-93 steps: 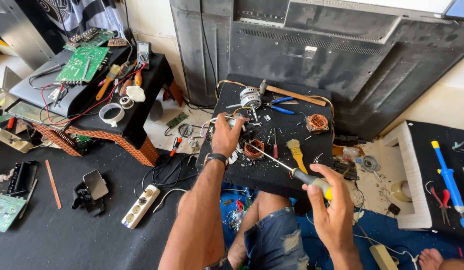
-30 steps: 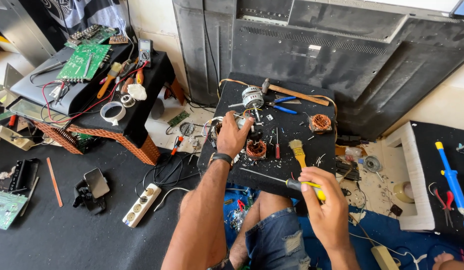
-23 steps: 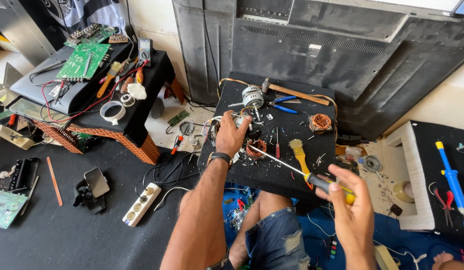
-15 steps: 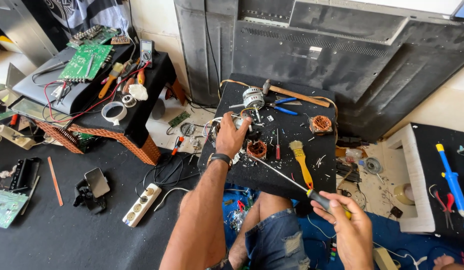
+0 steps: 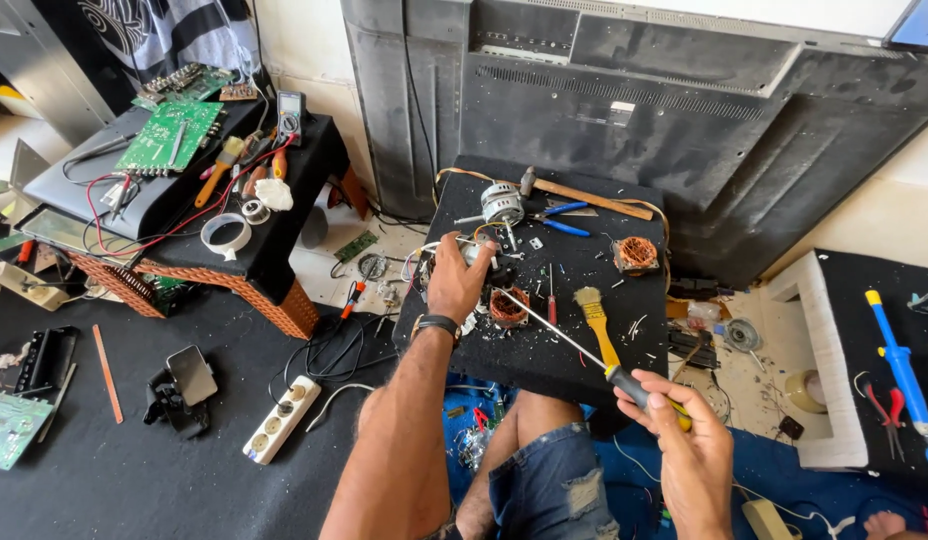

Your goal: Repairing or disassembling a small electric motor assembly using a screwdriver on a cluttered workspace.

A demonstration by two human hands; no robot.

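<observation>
- Left hand [image 5: 456, 282] clamped over a small motor part [image 5: 481, 258] on the black surface [image 5: 544, 350].
- Right hand [image 5: 689, 455] wrapped around the long screwdriver [image 5: 584, 352], handle in the fist, tip reaching beside the left hand.
- Just right of the left hand: copper coil [image 5: 508, 307]; yellow brush [image 5: 595, 318] beyond the shaft.

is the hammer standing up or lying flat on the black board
Lying flat. The hammer rests on its side at the far edge of the board, wooden handle angled right, metal head beside the small motor.
</observation>
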